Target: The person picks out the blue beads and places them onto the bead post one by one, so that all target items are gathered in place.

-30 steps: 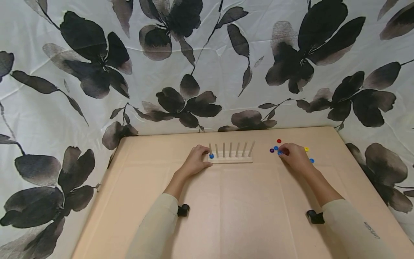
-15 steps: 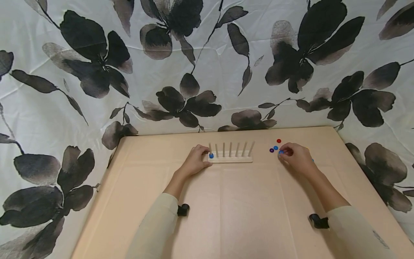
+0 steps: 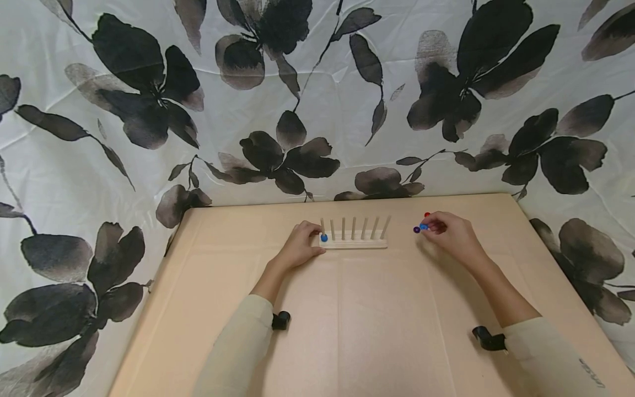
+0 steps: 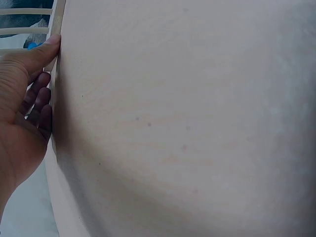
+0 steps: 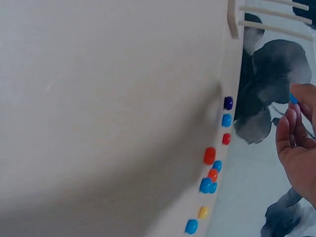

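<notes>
The right hand [image 3: 455, 238] has its grip closed to a narrow pinch on a blue bead [image 5: 294, 98], held at the tips of thumb and finger, while the left hand [image 3: 299, 246] grips the left end of a peg rack [image 3: 353, 245], thumb along the near side. A white cloth [image 3: 317, 96] with dark flowers hangs behind the tan table [image 3: 387, 320]. Pale sleeves [image 3: 238, 344] cover both forearms, with a black wrist camera [image 3: 281, 321] at the left cuff and another at the right. The rack stands between the hands, well apart from the right one, and carries a row of seven upright pegs [image 3: 354, 229]. A seated bead [image 3: 324, 238], also blue, sits low at the leftmost peg, just beside the left fingers. Near the right hand, loose beads lie on the table: a purple bead [image 3: 416, 230] left of its fingertips, a red bead [image 3: 427, 214] beyond them, and, in the right wrist view, more blue and red ones and a yellow bead [image 5: 203, 212].
</notes>
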`<state>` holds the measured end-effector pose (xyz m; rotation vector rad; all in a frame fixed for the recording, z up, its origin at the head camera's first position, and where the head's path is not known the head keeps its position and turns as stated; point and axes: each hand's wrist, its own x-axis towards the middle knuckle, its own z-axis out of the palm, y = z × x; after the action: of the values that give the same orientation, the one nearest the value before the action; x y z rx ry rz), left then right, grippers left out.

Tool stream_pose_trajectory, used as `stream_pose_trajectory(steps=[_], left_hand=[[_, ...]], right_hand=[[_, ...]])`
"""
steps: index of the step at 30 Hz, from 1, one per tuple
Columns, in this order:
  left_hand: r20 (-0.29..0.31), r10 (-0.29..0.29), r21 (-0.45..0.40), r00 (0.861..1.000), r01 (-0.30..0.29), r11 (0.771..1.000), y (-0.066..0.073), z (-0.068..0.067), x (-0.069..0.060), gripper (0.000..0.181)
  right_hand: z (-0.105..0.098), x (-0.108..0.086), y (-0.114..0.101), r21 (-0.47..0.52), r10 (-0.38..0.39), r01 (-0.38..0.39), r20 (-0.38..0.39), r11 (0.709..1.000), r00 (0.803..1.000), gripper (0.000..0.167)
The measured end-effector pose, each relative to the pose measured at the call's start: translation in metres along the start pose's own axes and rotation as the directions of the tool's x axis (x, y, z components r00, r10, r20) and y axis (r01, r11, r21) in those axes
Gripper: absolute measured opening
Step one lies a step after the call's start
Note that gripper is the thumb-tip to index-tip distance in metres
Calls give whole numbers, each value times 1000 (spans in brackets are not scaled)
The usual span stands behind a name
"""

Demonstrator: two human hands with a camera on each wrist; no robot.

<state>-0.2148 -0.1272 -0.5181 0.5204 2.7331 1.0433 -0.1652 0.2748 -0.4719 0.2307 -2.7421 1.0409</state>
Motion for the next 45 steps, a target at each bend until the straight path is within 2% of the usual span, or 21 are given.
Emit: stream_pose_trajectory(steps=[12, 18, 21, 33, 45], left_hand=[[-10, 8, 6, 1000, -8, 1000, 1, 0, -1, 55], [-8, 1, 3, 1000, -1, 1000, 1, 1, 0, 55], [-3, -9, 3, 1000, 9, 1000, 1, 1, -1, 56], [-8, 6, 0, 1000, -6, 1000, 2, 0, 0, 56], [-4, -3, 13, 1000, 3, 1000, 3, 0, 0, 54]], right_hand=[[7, 11, -34, 39, -79, 78, 22, 996, 997, 15], [13, 19, -53, 16, -117, 116, 61, 993, 991, 14], [17, 25, -64, 37, -134, 132, 78, 991, 988, 13], [31, 44, -103, 74, -264, 255, 163, 964, 951, 13], [54, 56, -127, 107, -295, 280, 172, 954, 940, 16]])
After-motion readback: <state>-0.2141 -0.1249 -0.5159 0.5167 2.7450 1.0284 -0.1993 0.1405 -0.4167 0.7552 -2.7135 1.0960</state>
